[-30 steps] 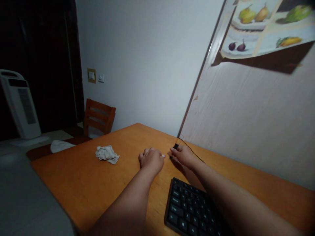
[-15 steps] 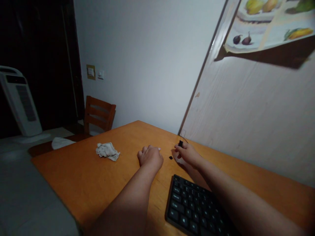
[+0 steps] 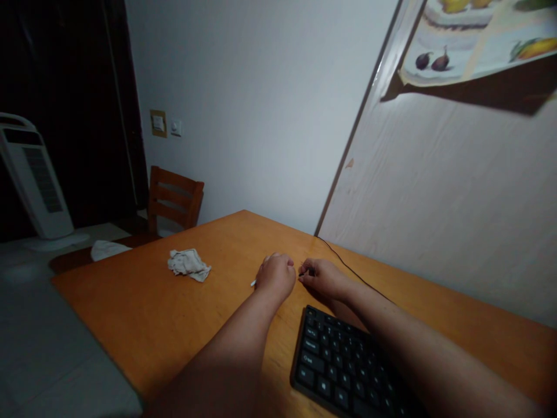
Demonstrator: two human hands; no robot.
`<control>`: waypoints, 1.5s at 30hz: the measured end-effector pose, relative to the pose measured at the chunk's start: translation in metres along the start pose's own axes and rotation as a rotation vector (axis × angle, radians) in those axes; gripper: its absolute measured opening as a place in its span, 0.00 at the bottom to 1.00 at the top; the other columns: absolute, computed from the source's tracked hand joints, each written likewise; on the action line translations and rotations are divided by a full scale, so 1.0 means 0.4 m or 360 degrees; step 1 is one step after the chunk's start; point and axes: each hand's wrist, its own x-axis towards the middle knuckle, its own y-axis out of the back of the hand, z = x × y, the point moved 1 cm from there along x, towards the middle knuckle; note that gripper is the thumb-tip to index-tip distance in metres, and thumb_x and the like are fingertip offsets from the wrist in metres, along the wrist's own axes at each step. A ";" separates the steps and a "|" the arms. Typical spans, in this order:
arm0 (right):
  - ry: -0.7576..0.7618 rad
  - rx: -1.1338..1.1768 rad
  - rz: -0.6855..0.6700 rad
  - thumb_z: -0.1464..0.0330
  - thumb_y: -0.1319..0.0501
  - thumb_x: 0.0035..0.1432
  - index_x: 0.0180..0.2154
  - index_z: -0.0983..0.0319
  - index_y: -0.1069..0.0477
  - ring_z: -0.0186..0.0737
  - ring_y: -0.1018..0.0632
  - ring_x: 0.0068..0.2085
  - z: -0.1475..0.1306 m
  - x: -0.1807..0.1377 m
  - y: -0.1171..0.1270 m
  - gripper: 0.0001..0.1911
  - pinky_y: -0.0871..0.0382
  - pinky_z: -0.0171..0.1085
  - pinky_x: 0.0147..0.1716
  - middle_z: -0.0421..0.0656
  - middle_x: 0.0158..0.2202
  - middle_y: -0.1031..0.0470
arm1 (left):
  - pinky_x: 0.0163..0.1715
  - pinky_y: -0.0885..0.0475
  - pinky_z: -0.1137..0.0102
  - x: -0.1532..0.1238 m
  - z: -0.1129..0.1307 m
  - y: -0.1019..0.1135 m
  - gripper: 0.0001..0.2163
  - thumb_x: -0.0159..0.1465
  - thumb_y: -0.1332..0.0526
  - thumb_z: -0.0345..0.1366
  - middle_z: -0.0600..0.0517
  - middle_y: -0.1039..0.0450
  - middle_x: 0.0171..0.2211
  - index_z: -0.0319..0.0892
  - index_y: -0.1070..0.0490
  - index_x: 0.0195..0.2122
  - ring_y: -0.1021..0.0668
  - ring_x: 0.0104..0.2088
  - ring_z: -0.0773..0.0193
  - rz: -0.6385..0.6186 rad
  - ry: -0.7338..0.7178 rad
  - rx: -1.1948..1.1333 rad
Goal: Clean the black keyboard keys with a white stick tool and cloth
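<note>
My left hand [image 3: 276,274] is closed in a loose fist above the table. A thin white stick [image 3: 253,283] pokes out at its left side; the rest is hidden by the palm. Just to the right, my right hand [image 3: 322,277] has its fingertips pinched low at the tabletop around a small black piece [image 3: 310,271]. A bit of black also shows at the fingertips, and I cannot tell whether it is a separate piece. Below my right wrist lies a black keyboard [image 3: 324,357], partly covered by my right forearm.
A crumpled whitish cloth [image 3: 189,265] lies left on the wooden table [image 3: 217,325]. A thin black cable [image 3: 348,266] runs along the wall side behind my right hand. A wooden chair [image 3: 176,194] stands past the far left edge, and a white tower appliance [image 3: 37,180] beyond it.
My right hand has lowered leftward to where a small black square lay on the table. My left hand has shifted right and turned, the white stick now showing on its left. The cable shows more.
</note>
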 end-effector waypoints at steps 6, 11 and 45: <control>-0.0037 -0.0157 0.0018 0.66 0.35 0.58 0.35 0.61 0.22 0.39 0.23 0.33 0.005 0.017 0.003 0.06 0.38 0.34 0.32 0.44 0.31 0.19 | 0.47 0.29 0.69 0.005 -0.003 -0.024 0.12 0.63 0.44 0.30 0.49 0.20 0.44 0.46 0.21 0.40 0.21 0.46 0.59 -0.0044 -0.0059 -0.0038; -0.0123 -0.0196 0.0034 0.65 0.39 0.62 0.29 0.62 0.22 0.39 0.24 0.30 0.011 0.033 0.007 0.12 0.40 0.34 0.28 0.44 0.27 0.20 | 0.46 0.29 0.69 0.003 -0.003 -0.032 0.12 0.62 0.44 0.30 0.48 0.20 0.43 0.45 0.21 0.40 0.21 0.46 0.58 -0.0070 -0.0084 -0.0030; -0.0238 0.0108 0.0051 0.67 0.37 0.57 0.26 0.63 0.25 0.35 0.26 0.25 0.034 0.076 0.001 0.09 0.37 0.33 0.26 0.42 0.24 0.22 | 0.42 0.29 0.67 0.000 -0.005 -0.035 0.12 0.63 0.44 0.30 0.46 0.20 0.41 0.45 0.20 0.37 0.21 0.42 0.57 -0.0112 -0.0063 0.0008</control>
